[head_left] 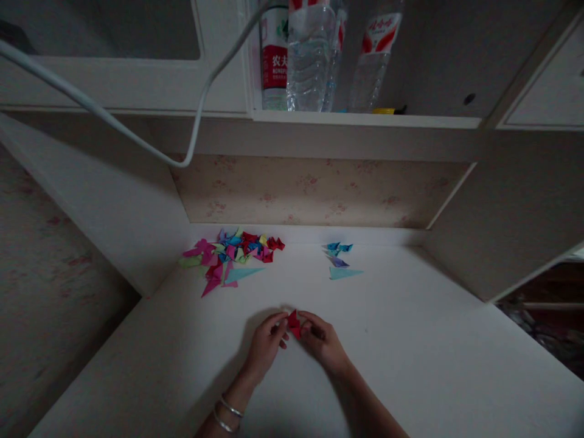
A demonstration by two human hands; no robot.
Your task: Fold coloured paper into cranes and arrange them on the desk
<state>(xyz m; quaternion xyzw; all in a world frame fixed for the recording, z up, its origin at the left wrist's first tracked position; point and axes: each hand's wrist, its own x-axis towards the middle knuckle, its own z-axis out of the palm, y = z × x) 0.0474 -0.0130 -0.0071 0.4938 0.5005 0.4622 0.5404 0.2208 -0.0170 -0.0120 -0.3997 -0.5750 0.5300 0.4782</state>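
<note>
A small red folded paper piece [294, 324] is between my two hands, just above the white tabletop. My left hand [269, 337] pinches its left side with thumb and forefinger. From the right, my right hand [323, 340] has its fingers closed on the other side of the paper. Beyond my left hand lies a heap of folded papers [241, 246] in red, pink, blue, green and yellow. Several blue and purple folded papers [338, 263] lie apart from it, farther right, with a flat light-blue paper triangle [344, 273] nearest me.
Plastic water bottles [310, 61] stand on the shelf [365, 120] above the desk. A white cable [182, 163] hangs down at the upper left. Side panels [483, 213] and a flowered back wall [296, 188] enclose the white desk [410, 353].
</note>
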